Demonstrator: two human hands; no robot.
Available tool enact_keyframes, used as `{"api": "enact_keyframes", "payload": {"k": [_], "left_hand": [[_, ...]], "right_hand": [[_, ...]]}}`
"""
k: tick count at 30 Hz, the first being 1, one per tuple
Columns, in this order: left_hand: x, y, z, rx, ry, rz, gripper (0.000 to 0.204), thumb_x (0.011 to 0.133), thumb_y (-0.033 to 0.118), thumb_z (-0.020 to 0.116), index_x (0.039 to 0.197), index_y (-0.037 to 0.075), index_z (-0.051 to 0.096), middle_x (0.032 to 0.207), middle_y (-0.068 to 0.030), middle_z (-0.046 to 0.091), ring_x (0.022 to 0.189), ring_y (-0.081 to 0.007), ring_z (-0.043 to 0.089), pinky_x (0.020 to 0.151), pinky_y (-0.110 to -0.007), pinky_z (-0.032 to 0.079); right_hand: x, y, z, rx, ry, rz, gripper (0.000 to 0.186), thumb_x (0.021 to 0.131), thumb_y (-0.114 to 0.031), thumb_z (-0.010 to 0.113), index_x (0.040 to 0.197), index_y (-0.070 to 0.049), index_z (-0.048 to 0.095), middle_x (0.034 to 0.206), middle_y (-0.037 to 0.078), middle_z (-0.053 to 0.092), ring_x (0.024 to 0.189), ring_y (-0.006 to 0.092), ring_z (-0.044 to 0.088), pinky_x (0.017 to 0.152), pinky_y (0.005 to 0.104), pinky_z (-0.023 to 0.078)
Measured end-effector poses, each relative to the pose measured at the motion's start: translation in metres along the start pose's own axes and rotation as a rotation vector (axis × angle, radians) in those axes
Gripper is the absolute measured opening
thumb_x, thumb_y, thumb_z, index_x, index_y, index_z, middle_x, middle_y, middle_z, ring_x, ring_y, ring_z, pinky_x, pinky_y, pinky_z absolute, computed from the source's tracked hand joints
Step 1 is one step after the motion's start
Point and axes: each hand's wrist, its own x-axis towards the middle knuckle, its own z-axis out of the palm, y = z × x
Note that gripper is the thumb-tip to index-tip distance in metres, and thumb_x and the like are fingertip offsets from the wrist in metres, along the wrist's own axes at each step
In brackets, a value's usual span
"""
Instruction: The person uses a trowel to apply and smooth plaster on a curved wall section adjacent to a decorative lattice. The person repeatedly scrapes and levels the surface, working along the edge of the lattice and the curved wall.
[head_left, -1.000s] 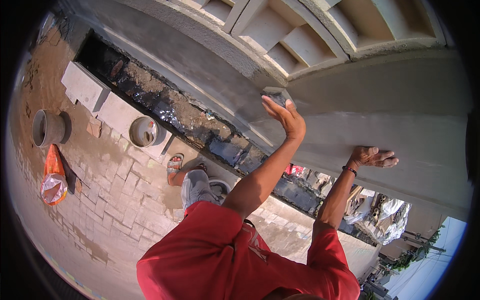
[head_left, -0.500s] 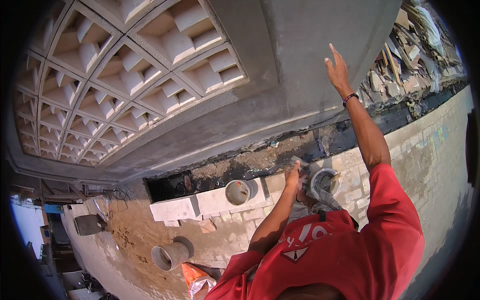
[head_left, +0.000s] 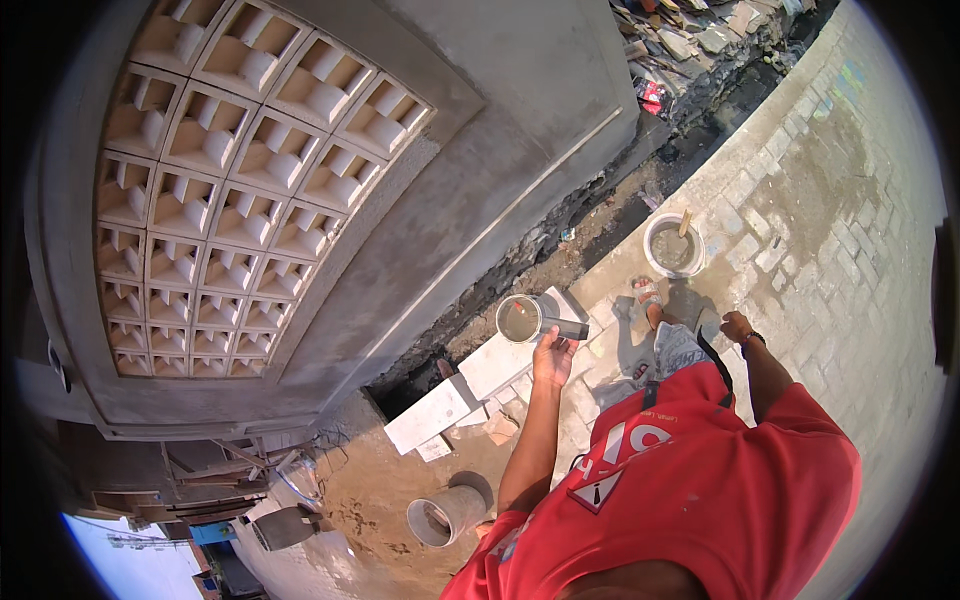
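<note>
My left hand [head_left: 552,358] is closed on the end of a flat dark grey plate [head_left: 568,328], which looks like a plastering float. It is beside a round bucket [head_left: 520,319] with grey mix inside, standing on the white blocks. My right hand [head_left: 738,326], with a dark band at its wrist, hangs low at my right side with curled fingers; I see nothing in it. Beyond my feet stands a white bucket [head_left: 675,246] of grey mix, with a wooden handle [head_left: 685,223] sticking out.
A grey rendered wall [head_left: 440,230] with a grid of pale vent blocks [head_left: 240,215] rises on the left. An open ditch [head_left: 600,225] runs along its foot. White blocks [head_left: 430,415] edge the paving. Another bucket [head_left: 445,515] stands nearer; rubble [head_left: 690,40] lies far right.
My right hand has come down from beside the wall to my side, its fingers now curled. My left hand has moved left with the float toward the bucket on the blocks. The view has turned.
</note>
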Motion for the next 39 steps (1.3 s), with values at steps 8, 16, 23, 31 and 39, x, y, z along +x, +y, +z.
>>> {"api": "enact_keyframes", "payload": {"k": [8, 16, 23, 31, 39], "left_hand": [[-0.100, -0.070, 0.009, 0.141, -0.296, -0.139, 0.046, 0.083, 0.023, 0.074, 0.121, 0.007, 0.053, 0.120, -0.0089, 0.058, 0.112, -0.0248, 0.055, 0.099, -0.041, 0.049], [-0.168, -0.142, 0.012, 0.361, -0.313, -0.225, 0.043, 0.084, 0.022, 0.074, 0.120, 0.008, 0.054, 0.120, -0.0083, 0.058, 0.112, -0.0250, 0.053, 0.099, -0.041, 0.045], [-0.253, -0.228, 0.057, 0.521, -0.423, -0.210, 0.058, 0.081, 0.013, 0.074, 0.131, 0.009, 0.046, 0.120, -0.0056, 0.057, 0.112, -0.0200, 0.054, 0.095, -0.036, 0.043], [-0.322, -0.273, 0.067, 0.512, -0.418, -0.218, 0.072, 0.083, 0.002, 0.069, 0.144, 0.005, 0.030, 0.118, -0.0075, 0.055, 0.103, -0.0175, 0.058, 0.088, -0.030, 0.049], [-0.331, -0.269, 0.061, 0.568, -0.533, -0.098, 0.080, 0.080, 0.008, 0.074, 0.146, 0.007, 0.028, 0.124, -0.0105, 0.055, 0.110, -0.0234, 0.057, 0.093, -0.039, 0.044]], "right_hand": [[-0.053, 0.006, 0.025, 0.246, 0.422, -0.292, 0.039, 0.081, -0.018, 0.062, 0.116, -0.002, 0.063, 0.115, 0.027, 0.062, 0.106, 0.0411, 0.060, 0.094, 0.0429, 0.048], [-0.155, 0.034, 0.015, 0.575, 0.215, -0.398, 0.042, 0.082, -0.016, 0.061, 0.120, 0.001, 0.060, 0.121, 0.027, 0.060, 0.117, 0.0369, 0.057, 0.101, 0.0407, 0.044], [-0.235, 0.351, 0.098, 0.392, 0.551, 0.157, 0.041, 0.082, -0.012, 0.059, 0.121, -0.001, 0.061, 0.117, 0.022, 0.065, 0.106, 0.0341, 0.063, 0.092, 0.0398, 0.051], [-0.333, 0.583, 0.158, -0.118, 0.151, 0.314, 0.019, 0.079, -0.013, 0.053, 0.086, -0.001, 0.064, 0.095, 0.021, 0.065, 0.088, 0.0389, 0.065, 0.077, 0.0459, 0.055], [-0.279, 0.439, 0.123, 0.906, 0.229, 0.413, 0.043, 0.082, -0.013, 0.055, 0.124, -0.003, 0.060, 0.093, 0.015, 0.067, 0.066, 0.0252, 0.065, 0.053, 0.0363, 0.055]]}}
